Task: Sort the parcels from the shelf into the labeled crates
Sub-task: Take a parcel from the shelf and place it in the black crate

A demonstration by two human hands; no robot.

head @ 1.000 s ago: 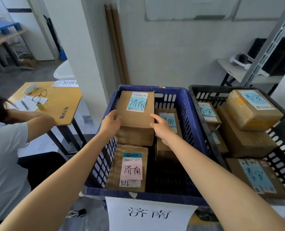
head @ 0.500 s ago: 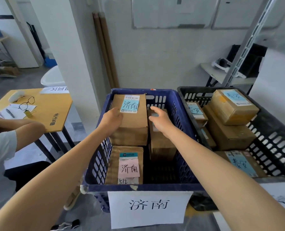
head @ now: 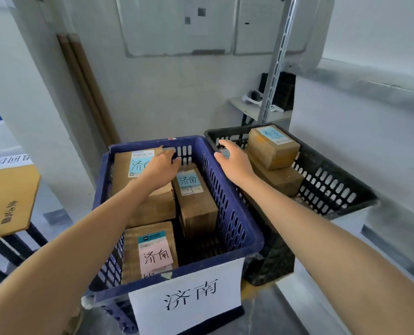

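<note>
Squarely in the foreground, a blue crate of slotted plastic, with a white paper sign hand-lettered 济南 on its near wall, holds three brown cardboard parcels. A tall parcel stands against the crate's far-left corner, its blue label partly covered. A narrower taped parcel with a blue label stands beside it toward the right wall. A third parcel with a pink label leans at the near-left wall. The left hand lies palm-down on top of the tall parcel, fingers loose and close together, reaching toward its far edge (whether they hook over that edge cannot be told). The right hand hovers over the crate's right rim with fingers spread, holding nothing. Touching the blue crate's right side is a black crate of the same perforated plastic. It holds a squat labelled box stacked on a larger box. Left of the blue crate is the corner of a yellow wooden table, and behind the crate rises a perforated metal upright.
</note>
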